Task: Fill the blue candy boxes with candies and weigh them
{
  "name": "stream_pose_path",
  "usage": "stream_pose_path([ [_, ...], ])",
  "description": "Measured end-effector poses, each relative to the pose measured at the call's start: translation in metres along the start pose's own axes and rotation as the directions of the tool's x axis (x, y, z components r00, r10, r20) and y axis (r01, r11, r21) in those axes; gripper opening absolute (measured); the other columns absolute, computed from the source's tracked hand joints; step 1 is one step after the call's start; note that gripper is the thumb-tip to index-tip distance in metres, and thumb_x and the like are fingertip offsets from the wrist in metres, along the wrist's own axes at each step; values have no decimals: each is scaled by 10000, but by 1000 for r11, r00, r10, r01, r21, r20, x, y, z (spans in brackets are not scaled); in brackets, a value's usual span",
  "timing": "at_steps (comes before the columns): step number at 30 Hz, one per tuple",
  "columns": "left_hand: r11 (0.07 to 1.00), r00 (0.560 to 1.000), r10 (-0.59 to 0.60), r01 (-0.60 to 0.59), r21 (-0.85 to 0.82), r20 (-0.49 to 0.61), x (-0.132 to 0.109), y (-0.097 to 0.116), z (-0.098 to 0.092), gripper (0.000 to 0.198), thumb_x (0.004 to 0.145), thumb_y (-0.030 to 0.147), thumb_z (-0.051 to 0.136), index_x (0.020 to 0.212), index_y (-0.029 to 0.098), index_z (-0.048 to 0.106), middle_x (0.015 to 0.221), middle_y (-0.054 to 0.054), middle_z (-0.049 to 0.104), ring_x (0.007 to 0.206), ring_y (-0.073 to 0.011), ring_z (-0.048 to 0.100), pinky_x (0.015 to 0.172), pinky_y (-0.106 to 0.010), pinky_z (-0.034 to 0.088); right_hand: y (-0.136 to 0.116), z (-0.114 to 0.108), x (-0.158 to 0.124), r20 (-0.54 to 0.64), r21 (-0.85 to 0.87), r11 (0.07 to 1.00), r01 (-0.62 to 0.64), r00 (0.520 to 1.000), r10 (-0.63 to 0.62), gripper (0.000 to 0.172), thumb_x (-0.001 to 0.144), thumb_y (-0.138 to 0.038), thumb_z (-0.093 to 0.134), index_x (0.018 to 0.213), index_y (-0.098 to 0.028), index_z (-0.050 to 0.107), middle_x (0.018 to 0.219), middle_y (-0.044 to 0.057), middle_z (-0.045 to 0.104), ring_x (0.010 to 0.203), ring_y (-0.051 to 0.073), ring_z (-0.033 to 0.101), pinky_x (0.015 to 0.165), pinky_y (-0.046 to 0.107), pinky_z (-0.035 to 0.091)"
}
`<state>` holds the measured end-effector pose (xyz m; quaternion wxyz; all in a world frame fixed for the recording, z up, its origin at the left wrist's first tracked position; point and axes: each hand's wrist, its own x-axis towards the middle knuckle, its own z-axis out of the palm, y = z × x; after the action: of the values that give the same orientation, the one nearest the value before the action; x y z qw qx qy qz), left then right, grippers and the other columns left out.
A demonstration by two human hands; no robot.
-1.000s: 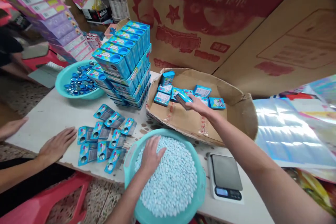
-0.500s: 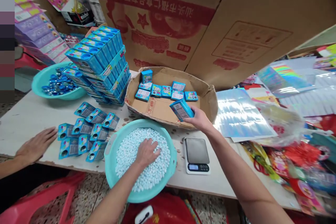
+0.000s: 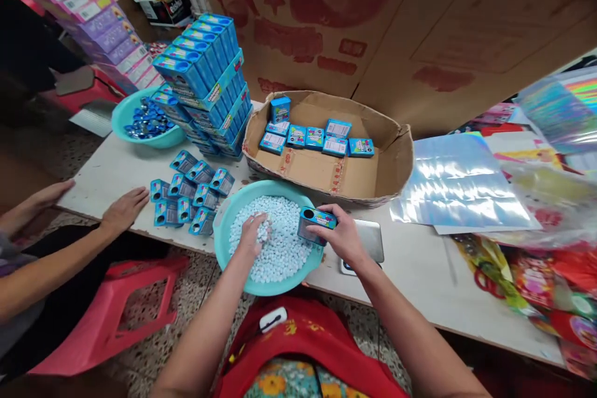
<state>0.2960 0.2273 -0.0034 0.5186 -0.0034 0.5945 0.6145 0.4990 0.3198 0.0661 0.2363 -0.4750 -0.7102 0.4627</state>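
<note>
My left hand (image 3: pixel 254 233) is curled around a scoop of small pale-blue candies, low over the turquoise basin (image 3: pixel 222 245). Loose candies (image 3: pixel 280 264) of the same sort fill much of that basin. In my right hand (image 3: pixel 342 233) is a small blue candy box (image 3: pixel 317 221), gripped over the basin's right rim with a dark round hole facing up. Partly hidden under my right wrist, a digital scale (image 3: pixel 370 239) sits on the table. Several similar boxes (image 3: pixel 336 146) lie in the cut-down cardboard tray (image 3: pixel 298 177) behind the basin.
Blue boxes with dark holes (image 3: pixel 186 186) stand left of the basin. Behind them rise stacked display boxes (image 3: pixel 209 87) and another basin (image 3: pixel 180 137) with shiny blue pieces. A co-worker's hand (image 3: pixel 124 211) rests at the table's left edge. Holographic sheets (image 3: pixel 461 180) lie right.
My right hand has brought the candy box from the cardboard tray down to the basin, hole upward. My left hand has gathered candies and lifted slightly. The view has shifted.
</note>
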Motion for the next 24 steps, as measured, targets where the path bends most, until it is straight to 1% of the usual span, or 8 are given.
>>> stream_pose_path([
  [3,986,994,-33,50,-157,109,-22,25,10,288,650,382,670,797,181,524,668,11,560,480,-90,487,413,-185,315,-3,22,-8,47,-14,995,96,994,-95,397,689,-451,750,988,-209,649,942,44,660,857,225,620,783,349,474],
  [5,956,987,21,26,-291,159,-35,40,21,259,679,362,661,759,180,495,644,24,535,493,-87,494,440,-191,356,-6,37,-11,75,-43,984,172,983,-169,357,725,-424,732,996,-207,649,970,56,659,905,229,613,815,356,457],
  [7,931,983,125,-69,-357,137,-44,48,33,249,692,329,667,725,175,474,613,28,519,527,-101,529,503,-212,415,-9,51,-12,102,-106,973,205,976,-195,348,728,-395,741,999,-203,637,966,58,666,928,237,610,837,371,439],
  [9,916,971,226,-185,-357,74,-46,50,41,248,696,306,671,708,166,466,612,25,524,564,-115,566,572,-234,454,-11,62,-12,114,-166,964,208,975,-190,350,713,-378,761,983,-201,625,958,56,672,942,247,606,843,379,426],
  [12,904,954,298,-287,-318,-14,-44,49,47,239,703,299,670,740,160,478,640,22,547,572,-118,584,607,-249,470,-14,71,-12,109,-190,957,221,973,-204,324,720,-369,760,961,-204,619,956,50,676,954,249,600,846,377,415],
  [16,905,946,319,-320,-279,-50,-42,52,50,250,722,318,668,809,178,480,611,41,530,536,-112,558,582,-251,466,-22,72,-12,98,-177,947,267,962,-253,295,735,-369,753,953,-215,628,946,42,682,940,245,601,857,383,400],
  [21,907,932,360,-360,-218,-43,-42,58,53,277,739,339,663,741,181,435,584,46,501,502,-98,522,539,-233,448,-29,72,-8,58,-185,950,251,968,-244,331,684,-369,798,923,-212,632,907,35,676,906,250,606,834,384,399],
  [24,910,929,366,-370,-189,-60,-42,59,54,248,740,326,657,844,194,476,575,54,505,506,-113,535,537,-239,451,-30,72,-6,52,-182,953,243,970,-237,378,639,-370,830,919,-215,627,908,29,669,909,252,605,825,380,405],
])
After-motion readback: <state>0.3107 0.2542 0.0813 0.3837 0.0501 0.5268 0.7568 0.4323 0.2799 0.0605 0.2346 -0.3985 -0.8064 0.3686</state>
